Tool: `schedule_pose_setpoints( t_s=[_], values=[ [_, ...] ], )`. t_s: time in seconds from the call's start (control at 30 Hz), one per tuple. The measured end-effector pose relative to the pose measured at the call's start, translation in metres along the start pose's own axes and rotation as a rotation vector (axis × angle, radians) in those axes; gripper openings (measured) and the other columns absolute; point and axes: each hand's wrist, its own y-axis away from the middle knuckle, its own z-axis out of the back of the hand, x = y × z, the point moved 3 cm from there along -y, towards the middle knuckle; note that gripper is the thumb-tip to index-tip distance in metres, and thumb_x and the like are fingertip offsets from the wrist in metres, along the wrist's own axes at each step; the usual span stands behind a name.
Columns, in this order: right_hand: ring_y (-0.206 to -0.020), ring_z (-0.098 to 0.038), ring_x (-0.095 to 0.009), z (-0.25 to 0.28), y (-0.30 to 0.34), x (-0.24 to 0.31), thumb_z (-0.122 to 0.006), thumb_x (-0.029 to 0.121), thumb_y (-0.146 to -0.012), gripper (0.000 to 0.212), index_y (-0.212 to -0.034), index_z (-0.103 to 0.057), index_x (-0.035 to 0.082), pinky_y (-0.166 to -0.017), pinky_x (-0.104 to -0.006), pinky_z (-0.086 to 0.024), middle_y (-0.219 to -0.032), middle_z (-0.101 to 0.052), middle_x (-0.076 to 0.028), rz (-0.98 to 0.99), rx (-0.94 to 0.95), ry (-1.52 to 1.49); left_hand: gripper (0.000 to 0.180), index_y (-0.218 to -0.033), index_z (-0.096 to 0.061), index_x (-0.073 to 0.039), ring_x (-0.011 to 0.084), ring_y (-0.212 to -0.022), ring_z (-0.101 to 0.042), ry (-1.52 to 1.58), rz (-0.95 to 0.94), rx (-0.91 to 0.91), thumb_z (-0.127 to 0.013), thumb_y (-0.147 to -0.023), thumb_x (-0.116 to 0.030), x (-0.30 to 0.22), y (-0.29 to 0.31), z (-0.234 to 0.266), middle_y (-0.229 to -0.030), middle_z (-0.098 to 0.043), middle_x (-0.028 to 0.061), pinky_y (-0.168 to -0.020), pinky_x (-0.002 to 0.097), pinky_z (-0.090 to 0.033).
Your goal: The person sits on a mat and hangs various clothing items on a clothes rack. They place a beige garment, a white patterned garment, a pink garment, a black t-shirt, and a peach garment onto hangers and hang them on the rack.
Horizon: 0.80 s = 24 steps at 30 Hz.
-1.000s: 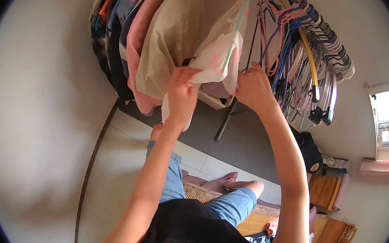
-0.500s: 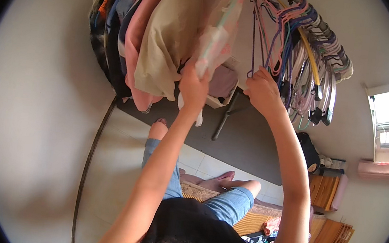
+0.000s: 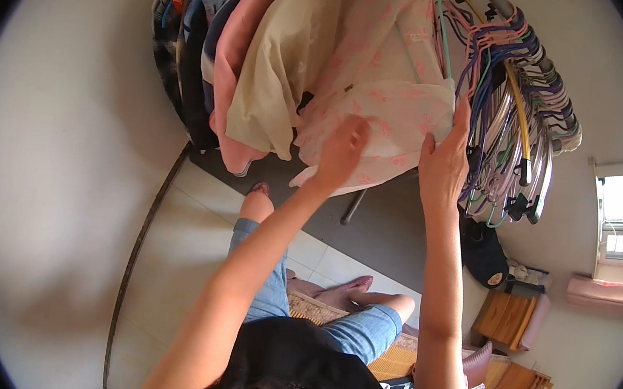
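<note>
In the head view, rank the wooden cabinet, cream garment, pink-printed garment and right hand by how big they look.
1. Pink-printed garment
2. Cream garment
3. Right hand and wooden cabinet: they look about alike, so unranked.

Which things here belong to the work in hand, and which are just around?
In the work:
sheer white garment with pink print
thin mint-green hanger, at the garment
left hand, at the garment's front
right hand, at its edge

Just around:
hanging cream cloth garment
hanging pink cloth garment
mixed-colour hangers bunched right
brown wooden cabinet
</note>
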Motion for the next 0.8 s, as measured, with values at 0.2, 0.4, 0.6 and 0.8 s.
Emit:
schedule_pose_setpoints(
  t_s=[0.2,0.4,0.6,0.8],
  values=[
    [-0.078,-0.064,-0.032,0.023,-0.007,0.009,-0.051,-0.002,-0.081,0.070,-0.145,-0.032,0.019,-0.063,-0.0411,-0.052,-0.123,-0.055,-0.013,-0.029,0.185,0.090,0.043,-0.121,-0.053,-0.005,0.0300,-0.110,-0.053,-0.455,-0.011,-0.310,-0.065,-0.080,-0.004,0.081,-0.058,-0.004,-0.116,-0.058,0.0125,-0.092,0.0403,-0.043],
    [-0.078,-0.064,-0.031,0.040,-0.013,0.021,-0.050,-0.002,-0.081,0.068,-0.144,-0.033,0.018,-0.062,-0.0403,-0.053,-0.122,-0.054,-0.013,-0.105,0.284,0.158,0.034,-0.111,-0.059,-0.010,0.0308,-0.117,-0.049,-0.352,-0.015,-0.058,-0.069,-0.079,-0.013,0.108,-0.076,-0.022,-0.115,-0.060,0.0096,-0.095,0.0439,-0.041],
    [-0.119,-0.049,-0.036,0.037,-0.018,0.039,-0.050,-0.001,-0.080,0.057,-0.136,-0.046,0.011,-0.093,-0.0426,-0.046,-0.135,-0.046,-0.015,0.249,0.095,0.417,0.016,-0.100,-0.056,-0.008,0.0243,-0.102,-0.056,0.033,0.067,-0.150,-0.064,-0.087,-0.015,0.112,-0.062,-0.011,-0.103,-0.059,0.0095,-0.087,0.0341,-0.043],
    [-0.103,-0.058,-0.025,-0.050,0.001,0.063,-0.057,-0.002,-0.074,0.040,-0.112,-0.060,0.008,-0.090,-0.0384,-0.048,-0.103,-0.061,-0.008,0.607,0.410,-0.122,0.012,-0.099,-0.051,-0.005,0.0143,-0.080,-0.048,0.190,0.052,-0.205,-0.058,-0.091,-0.009,0.085,-0.013,0.017,-0.087,-0.051,0.0051,-0.071,0.0272,-0.041]
  ],
)
